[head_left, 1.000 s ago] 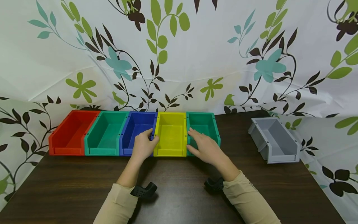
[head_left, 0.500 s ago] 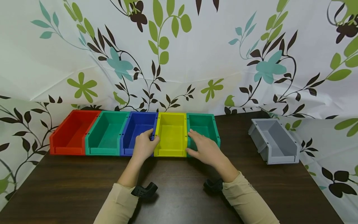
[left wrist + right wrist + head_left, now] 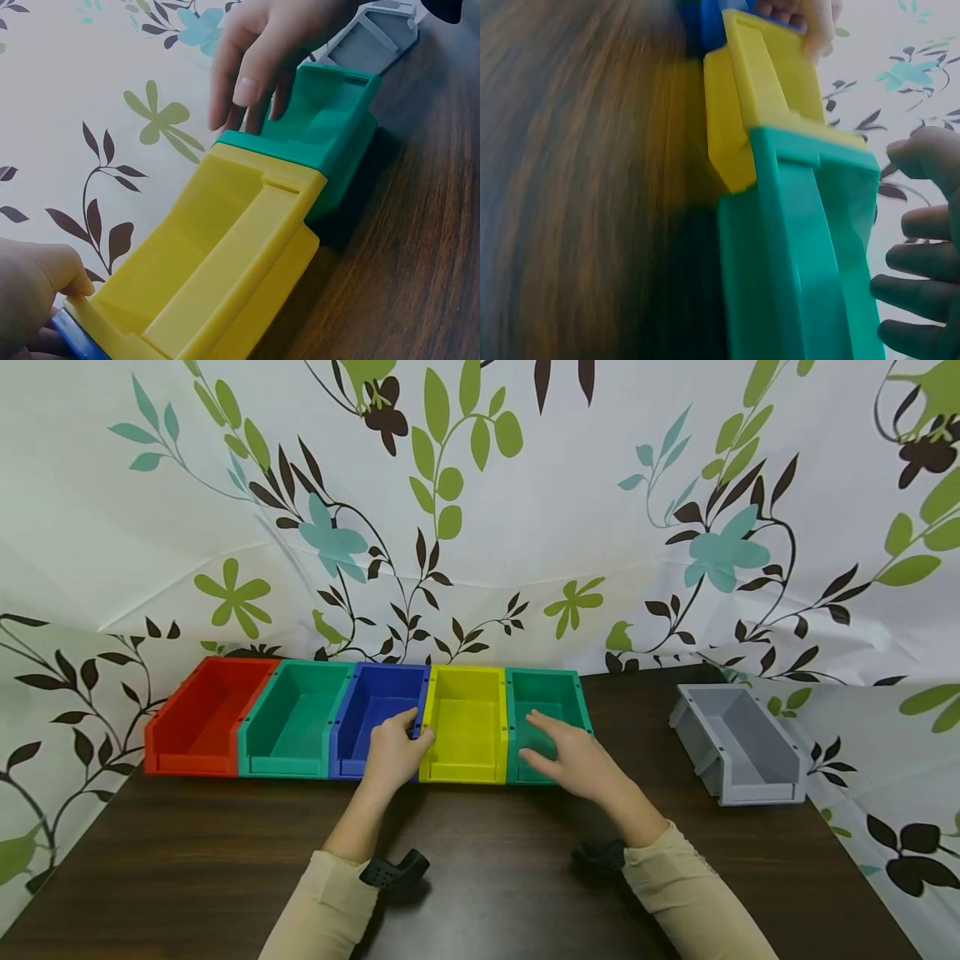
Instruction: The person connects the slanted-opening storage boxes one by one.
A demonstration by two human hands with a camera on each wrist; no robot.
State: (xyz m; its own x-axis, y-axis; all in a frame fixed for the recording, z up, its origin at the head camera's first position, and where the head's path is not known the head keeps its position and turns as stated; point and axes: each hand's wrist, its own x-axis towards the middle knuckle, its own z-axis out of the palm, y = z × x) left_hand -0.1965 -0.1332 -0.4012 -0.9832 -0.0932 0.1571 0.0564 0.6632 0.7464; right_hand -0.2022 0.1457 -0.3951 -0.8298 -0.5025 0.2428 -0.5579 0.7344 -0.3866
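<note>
A yellow bin point(image 3: 463, 722) stands in a row between a blue bin point(image 3: 382, 693) and a green bin point(image 3: 547, 689). My left hand point(image 3: 392, 750) pinches the side walls where yellow and blue meet, its thumb point(image 3: 71, 277) on the yellow rim and its fingers over on the blue side. Above the right green bin is my right hand point(image 3: 573, 760), with fingers spread and nothing held. The right wrist view shows those fingers point(image 3: 919, 296) apart from the bin's wall. All these bins show bare floors.
Further left in the row are another green bin point(image 3: 300, 710) and a red bin point(image 3: 210, 710). A grey bin point(image 3: 742, 735) sits apart, angled, near the right edge of the dark wooden table point(image 3: 187, 860). Patterned cloth point(image 3: 517, 527) hangs behind.
My right hand has come off the yellow bin's right wall and shifted right over the green bin. The left hand keeps its grip. The head view has shifted slightly.
</note>
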